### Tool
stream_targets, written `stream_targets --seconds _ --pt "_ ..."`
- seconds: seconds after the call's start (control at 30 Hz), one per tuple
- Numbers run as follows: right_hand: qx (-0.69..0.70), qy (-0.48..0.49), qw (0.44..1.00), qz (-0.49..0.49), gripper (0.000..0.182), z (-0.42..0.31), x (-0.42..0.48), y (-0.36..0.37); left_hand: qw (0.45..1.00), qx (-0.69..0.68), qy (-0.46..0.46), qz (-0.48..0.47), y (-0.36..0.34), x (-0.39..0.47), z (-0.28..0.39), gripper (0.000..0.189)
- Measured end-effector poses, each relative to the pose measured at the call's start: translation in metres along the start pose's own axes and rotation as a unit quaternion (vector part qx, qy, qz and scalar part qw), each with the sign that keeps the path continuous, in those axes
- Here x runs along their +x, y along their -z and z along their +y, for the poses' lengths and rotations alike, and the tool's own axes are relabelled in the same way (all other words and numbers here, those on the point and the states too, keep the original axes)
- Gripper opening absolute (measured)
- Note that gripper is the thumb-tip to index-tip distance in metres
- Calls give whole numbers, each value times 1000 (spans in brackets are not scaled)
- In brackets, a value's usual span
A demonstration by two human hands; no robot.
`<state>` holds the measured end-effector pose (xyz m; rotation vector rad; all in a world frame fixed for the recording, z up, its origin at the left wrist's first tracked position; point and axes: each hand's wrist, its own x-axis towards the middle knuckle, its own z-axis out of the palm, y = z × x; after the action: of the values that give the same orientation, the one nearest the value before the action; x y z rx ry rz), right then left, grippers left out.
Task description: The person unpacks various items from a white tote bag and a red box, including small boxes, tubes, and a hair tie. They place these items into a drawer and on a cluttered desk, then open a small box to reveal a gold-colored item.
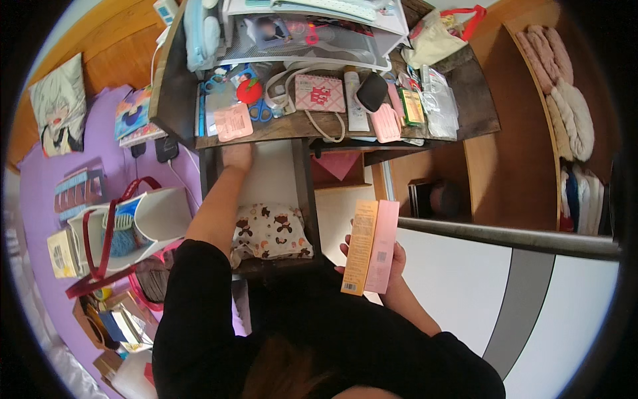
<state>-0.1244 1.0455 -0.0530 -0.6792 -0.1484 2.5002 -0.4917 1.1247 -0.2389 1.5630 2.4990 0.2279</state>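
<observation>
My right hand (397, 259) is closed around two slim cardboard boxes, one orange-yellow (360, 247) and one pink (383, 247), held side by side. Both boxes bear small print. My left hand (237, 154) reaches into the back of a pulled-out drawer (305, 199), and its fingers are hidden under the desktop. At the drawer's front lies a white cloth pouch or bundle (275, 232) with a brown bear pattern.
Above the drawer, the dark wooden desk (284, 127) holds a pink notebook (320, 93), blue scissors (260, 110), a white tube (355, 102) and a black case (372, 93). A white tote (164, 212) with red handles stands left on a purple-covered bed (40, 184). Wooden shelves (518, 124) rise at right.
</observation>
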Motion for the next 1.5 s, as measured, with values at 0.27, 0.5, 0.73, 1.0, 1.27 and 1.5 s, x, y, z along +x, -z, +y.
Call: stream_targets --seconds 0.27,0.5,0.73,1.0,1.27,1.5 --pt "-73 -93 992 -34 65 -51 24 10 975 -140 170 -38 -7 -33 66 41" --pt "-157 -82 984 -23 64 -106 21 24 961 -221 159 -39 3 -43 60 58" --pt "-200 -96 975 -17 65 -123 24 35 961 -190 166 -113 27 -45 78 35" --pt "-276 -82 957 34 61 -135 18 26 979 -77 163 90 -20 6 49 23" --pt "-302 -108 947 0 62 -123 44 16 897 -357 163 205 -54 33 55 28" --pt "-314 -126 940 34 63 -116 97 41 903 -387 169 -74 49 -73 60 40"
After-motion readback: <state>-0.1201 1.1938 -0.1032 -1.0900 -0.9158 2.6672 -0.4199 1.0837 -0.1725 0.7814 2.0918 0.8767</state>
